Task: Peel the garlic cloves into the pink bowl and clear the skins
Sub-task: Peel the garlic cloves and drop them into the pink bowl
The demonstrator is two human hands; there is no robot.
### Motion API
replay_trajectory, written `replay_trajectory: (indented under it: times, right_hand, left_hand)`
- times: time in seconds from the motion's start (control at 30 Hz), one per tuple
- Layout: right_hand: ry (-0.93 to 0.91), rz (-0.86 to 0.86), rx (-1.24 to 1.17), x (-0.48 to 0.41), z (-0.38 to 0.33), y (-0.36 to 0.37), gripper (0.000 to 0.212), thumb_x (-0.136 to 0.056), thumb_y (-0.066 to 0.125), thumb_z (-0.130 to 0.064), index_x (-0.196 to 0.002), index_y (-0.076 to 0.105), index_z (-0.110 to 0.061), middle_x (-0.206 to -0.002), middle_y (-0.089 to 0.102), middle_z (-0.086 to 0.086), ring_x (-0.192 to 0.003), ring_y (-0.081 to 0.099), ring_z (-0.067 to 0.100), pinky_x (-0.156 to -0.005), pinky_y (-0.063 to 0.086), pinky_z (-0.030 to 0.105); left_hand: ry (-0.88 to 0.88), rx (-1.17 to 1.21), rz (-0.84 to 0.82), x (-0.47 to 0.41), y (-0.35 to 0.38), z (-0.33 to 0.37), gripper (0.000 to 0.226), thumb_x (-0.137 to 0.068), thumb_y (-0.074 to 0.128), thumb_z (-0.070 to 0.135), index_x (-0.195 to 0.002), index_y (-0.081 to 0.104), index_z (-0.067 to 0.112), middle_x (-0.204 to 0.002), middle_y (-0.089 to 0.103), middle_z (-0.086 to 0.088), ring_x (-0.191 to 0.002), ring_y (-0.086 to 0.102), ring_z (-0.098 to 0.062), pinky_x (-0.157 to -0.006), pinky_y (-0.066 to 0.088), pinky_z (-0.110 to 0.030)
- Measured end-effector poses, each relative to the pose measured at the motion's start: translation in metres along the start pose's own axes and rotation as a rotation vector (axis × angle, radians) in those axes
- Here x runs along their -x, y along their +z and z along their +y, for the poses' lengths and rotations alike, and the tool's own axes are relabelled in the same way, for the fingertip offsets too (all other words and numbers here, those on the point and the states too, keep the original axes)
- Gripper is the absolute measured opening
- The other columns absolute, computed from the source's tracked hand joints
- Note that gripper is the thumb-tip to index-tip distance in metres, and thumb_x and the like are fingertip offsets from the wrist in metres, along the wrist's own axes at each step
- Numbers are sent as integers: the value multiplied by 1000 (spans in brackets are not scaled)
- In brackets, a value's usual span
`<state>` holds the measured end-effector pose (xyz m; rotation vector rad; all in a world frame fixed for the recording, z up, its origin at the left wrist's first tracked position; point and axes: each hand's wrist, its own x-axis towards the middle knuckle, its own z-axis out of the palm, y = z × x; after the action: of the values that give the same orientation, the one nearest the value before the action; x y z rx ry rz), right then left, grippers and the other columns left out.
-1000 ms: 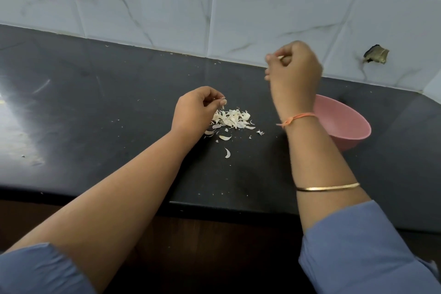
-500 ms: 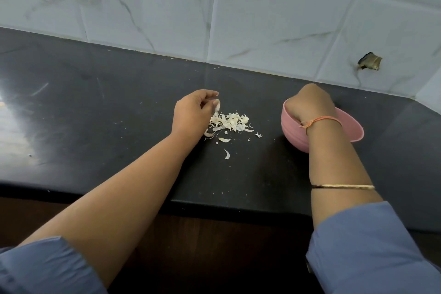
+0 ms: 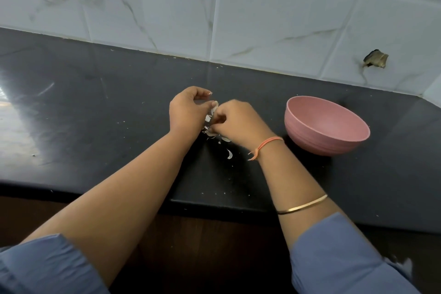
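Note:
A pile of pale garlic skins (image 3: pixel 210 132) lies on the black counter (image 3: pixel 95 126), mostly hidden under my two hands. My left hand (image 3: pixel 187 112) sits at the pile's left edge with its fingers loosely curled; the gap between forefinger and thumb is empty. From the right, my right hand (image 3: pixel 238 123) reaches over the pile, its curled fingertips pinching pale skin pieces just below my left thumb. One curved skin (image 3: pixel 229 154) lies apart, nearer to me. The pink bowl (image 3: pixel 307 136) stands to the right of my right hand; I cannot see any cloves inside it.
A tiled marble-pattern wall (image 3: pixel 238 19) runs along the back of the counter, with a broken hole (image 3: pixel 375 59) at the right. The counter's front edge (image 3: pixel 214 203) is close below my forearms. Tiny skin crumbs dot the counter.
My right hand has left the pink bowl and come back left onto the skin pile, meeting my left hand. The left hand has stayed by the pile.

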<state>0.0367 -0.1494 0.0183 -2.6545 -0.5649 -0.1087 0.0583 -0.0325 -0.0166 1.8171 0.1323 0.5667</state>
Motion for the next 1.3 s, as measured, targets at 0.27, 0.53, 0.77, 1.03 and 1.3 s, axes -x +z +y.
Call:
replay_trajectory:
  times: [0.27, 0.53, 0.77, 1.03, 1.3]
  right_hand:
    - [-23, -46, 25, 0, 3, 10, 13, -83, 68, -20, -89, 72, -10, -94, 68, 7, -90, 61, 23, -78, 48, 32]
    - [83, 255, -267, 1, 19, 8, 13, -76, 73, -14, -75, 61, -18, -64, 58, -7, -66, 59, 12, -65, 47, 26]
    - [142, 239, -269, 3, 28, -6, 12, -78, 73, -13, -78, 62, -17, -67, 59, -4, -69, 57, 13, -65, 45, 24]
    - [2, 450, 27, 4, 19, -30, 8, -84, 63, -9, -84, 70, -6, -90, 67, 11, -87, 60, 27, -76, 45, 32]
    - [154, 260, -270, -2, 27, -12, 10, -84, 67, -10, -74, 69, -9, -73, 64, -4, -61, 58, 8, -65, 51, 24]
  left_hand:
    - [4, -49, -56, 1, 2, 1, 27, -85, 57, 0, -85, 68, 24, -82, 64, 14, -69, 58, 1, -52, 39, -1]
    - [36, -82, -89, 2, 3, 1, 25, -87, 55, 2, -83, 68, 23, -80, 65, 10, -68, 57, 1, -54, 39, -1]
    - [46, -111, -100, 4, 3, 1, 22, -88, 56, 5, -84, 69, 22, -79, 65, 10, -70, 59, -2, -54, 37, 1]
    - [52, -117, -91, 3, 5, 2, 21, -88, 56, 6, -84, 69, 22, -76, 64, 14, -67, 58, -1, -54, 38, 0]
    - [24, -84, -98, 7, 4, 6, 30, -83, 48, 4, -84, 72, 22, -68, 64, 5, -41, 44, 1, -42, 32, -8]
